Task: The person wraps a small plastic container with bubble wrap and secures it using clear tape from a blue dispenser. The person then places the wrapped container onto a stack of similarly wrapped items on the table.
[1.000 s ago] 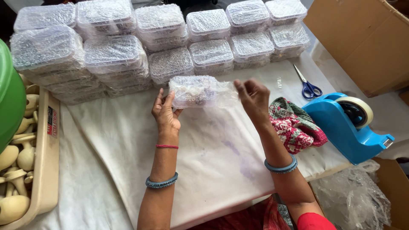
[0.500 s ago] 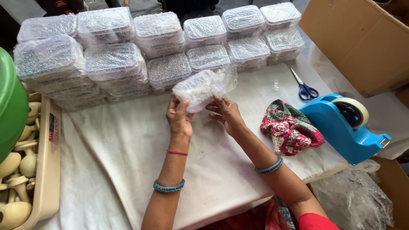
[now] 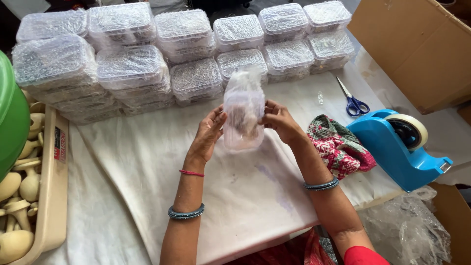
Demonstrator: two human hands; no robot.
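Turned on end since a moment ago, when it lay sideways between the palms, the small clear plastic box swathed in bubble wrap (image 3: 244,112) now stands upright above the white cloth-covered table (image 3: 147,167), its loose wrap tail poking up; the left hand (image 3: 208,135) has slid to its left side and the right hand (image 3: 279,120) to its right, both with fingers curled, gripping it. The wrapping looks nearly complete, though no tape is seen on it yet. Behind, stacked rows of bubble-wrapped clear boxes (image 3: 132,68) already stand finished. To the right lie a red-and-green patterned cloth (image 3: 338,147), a blue tape dispenser (image 3: 400,147) and blue-handled scissors (image 3: 352,100); at left, a beige tray of pale wooden pieces (image 3: 29,191) waits
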